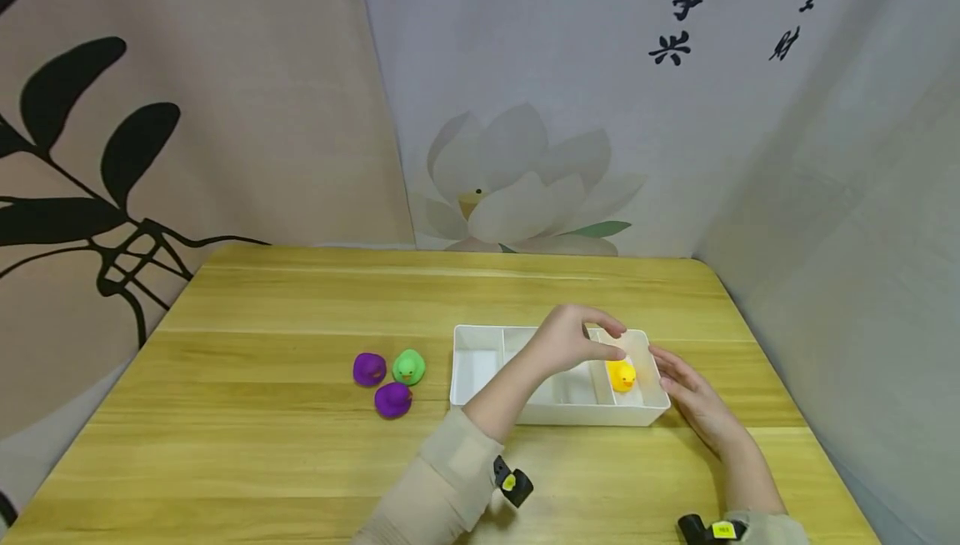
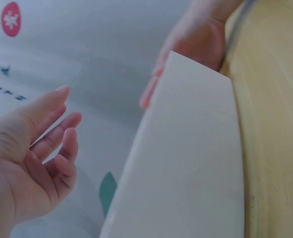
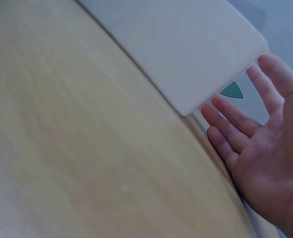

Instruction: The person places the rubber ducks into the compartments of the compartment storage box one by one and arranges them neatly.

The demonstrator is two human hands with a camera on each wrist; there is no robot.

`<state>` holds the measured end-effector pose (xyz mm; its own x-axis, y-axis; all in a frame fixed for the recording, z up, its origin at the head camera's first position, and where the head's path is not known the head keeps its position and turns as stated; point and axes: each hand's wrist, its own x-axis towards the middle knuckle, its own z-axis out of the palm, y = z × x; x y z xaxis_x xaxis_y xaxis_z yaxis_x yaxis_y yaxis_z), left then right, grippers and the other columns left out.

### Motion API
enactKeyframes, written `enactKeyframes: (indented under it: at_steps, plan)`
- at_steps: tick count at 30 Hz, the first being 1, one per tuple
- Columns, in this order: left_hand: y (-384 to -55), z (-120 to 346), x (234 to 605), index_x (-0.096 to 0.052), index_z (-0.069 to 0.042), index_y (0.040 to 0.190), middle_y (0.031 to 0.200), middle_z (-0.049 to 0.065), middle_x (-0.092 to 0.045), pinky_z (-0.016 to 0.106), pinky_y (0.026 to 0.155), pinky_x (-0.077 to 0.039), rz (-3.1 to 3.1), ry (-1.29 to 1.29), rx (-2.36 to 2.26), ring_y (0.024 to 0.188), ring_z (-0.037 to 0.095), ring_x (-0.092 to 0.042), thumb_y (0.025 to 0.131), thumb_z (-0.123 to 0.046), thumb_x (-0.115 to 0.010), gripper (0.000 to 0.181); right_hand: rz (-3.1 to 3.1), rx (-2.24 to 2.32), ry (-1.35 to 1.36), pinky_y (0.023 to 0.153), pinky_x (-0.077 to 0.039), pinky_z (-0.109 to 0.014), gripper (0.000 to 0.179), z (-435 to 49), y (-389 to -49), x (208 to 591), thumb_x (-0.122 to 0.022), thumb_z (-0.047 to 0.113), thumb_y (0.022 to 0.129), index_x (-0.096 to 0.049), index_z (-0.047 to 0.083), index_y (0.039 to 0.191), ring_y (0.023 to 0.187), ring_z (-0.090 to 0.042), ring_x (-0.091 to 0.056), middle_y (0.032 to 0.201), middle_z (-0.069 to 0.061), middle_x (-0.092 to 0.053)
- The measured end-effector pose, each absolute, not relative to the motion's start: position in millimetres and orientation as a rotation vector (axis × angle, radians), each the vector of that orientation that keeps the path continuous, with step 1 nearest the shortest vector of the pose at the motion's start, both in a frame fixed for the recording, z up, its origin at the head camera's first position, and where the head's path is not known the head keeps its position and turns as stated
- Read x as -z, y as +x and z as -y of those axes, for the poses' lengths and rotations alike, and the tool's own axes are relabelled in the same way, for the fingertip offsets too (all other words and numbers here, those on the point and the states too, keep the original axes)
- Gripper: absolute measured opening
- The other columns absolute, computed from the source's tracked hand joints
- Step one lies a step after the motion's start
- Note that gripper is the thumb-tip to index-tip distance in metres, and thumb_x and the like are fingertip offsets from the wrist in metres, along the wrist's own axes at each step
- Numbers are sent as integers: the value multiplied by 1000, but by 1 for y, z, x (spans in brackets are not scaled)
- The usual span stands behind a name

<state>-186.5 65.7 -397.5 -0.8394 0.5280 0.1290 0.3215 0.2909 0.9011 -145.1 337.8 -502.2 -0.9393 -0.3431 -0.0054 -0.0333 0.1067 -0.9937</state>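
Note:
A white divided box (image 1: 585,416) stands on the table, and a yellow rubber duck (image 1: 622,376) sits in its rightmost compartment. My left hand (image 1: 570,341) hovers over the box beside the duck, thumb and fingers apart. Nothing is between those fingers in the left wrist view, where the palm of the left hand (image 2: 27,168) shows. At the box's right end is my right hand (image 1: 701,403); in the right wrist view the fingertips of the right hand (image 3: 275,153) lie right at the end wall of the box (image 3: 186,49). The left forearm hides part of the middle compartments.
Left of the box, two purple rubber ducks (image 1: 369,369) and a green rubber duck (image 1: 408,367) sit close together on the wooden table (image 1: 262,412). Behind the table hangs a printed cloth backdrop (image 1: 525,70). Another cloth (image 1: 862,278) borders the right edge.

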Motion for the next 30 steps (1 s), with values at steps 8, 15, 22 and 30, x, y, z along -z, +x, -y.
enactKeyframes:
  at_steps: [8,15,22,30]
  plan:
    - [-165,-43,385,-74,-14,102,93,-18,-67,22,47,-42,-2284,835,-1763,53,13,-49,77,-18,-82,26,-2144,1913,-374,92,-39,-17,48,-337,-145,500,-41,12,103,-26,0,148,118,0,-46,133,10,-44]
    - [-144,-18,380,-75,-17,100,95,-15,-68,22,46,-38,-2275,777,-1834,58,12,-50,77,-19,-82,24,-2162,1899,-364,93,-37,-15,49,-338,-145,501,-41,12,103,-25,-1,148,118,2,-44,134,8,-41]
    - [-129,12,380,-75,-19,99,95,-9,-69,22,47,-37,-2278,723,-1902,62,14,-51,78,-17,-81,22,-2183,1881,-346,92,-37,-15,49,-338,-144,503,-42,13,103,-26,2,148,118,2,-45,133,10,-42]
    - [-120,49,378,-75,-17,98,92,-4,-69,22,46,-37,-2338,682,-1952,63,16,-52,79,-13,-79,20,-2194,1875,-352,93,-37,-15,49,-338,-145,502,-41,12,103,-26,2,149,118,1,-44,134,8,-41]
